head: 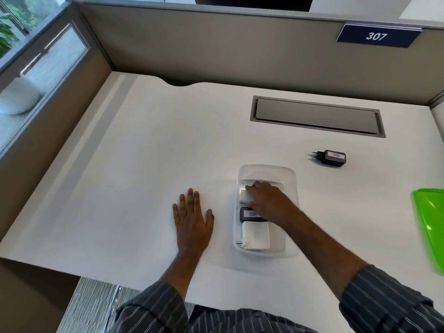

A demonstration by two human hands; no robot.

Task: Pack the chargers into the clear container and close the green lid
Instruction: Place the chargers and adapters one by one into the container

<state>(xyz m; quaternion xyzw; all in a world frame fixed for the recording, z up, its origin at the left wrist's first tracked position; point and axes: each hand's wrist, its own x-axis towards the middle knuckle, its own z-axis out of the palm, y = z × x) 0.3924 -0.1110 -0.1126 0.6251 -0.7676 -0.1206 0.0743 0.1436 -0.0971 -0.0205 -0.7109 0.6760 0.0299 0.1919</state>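
a: how does the clear container (288, 174) lie?
b: long axis running away from the person, on the white surface (144, 164); inside it, a white charger (255, 235) nearest, then a black charger (249, 214) labelled 026.
a: anything else around?
b: another black charger (332, 158) far right, prongs pointing left; green lid (430, 222) at the right edge.
a: the hands?
b: left hand (192, 219) flat, fingers spread, released. right hand (266, 200) reaches in, curled round a small white charger (245, 195).

White desk (149, 150): container (292, 179), charger (332, 158), lid (430, 222)

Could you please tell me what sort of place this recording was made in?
Probably an office cubicle: a white desk enclosed by grey partition panels, a numbered sign reading 307, and a cable hatch set into the desktop.
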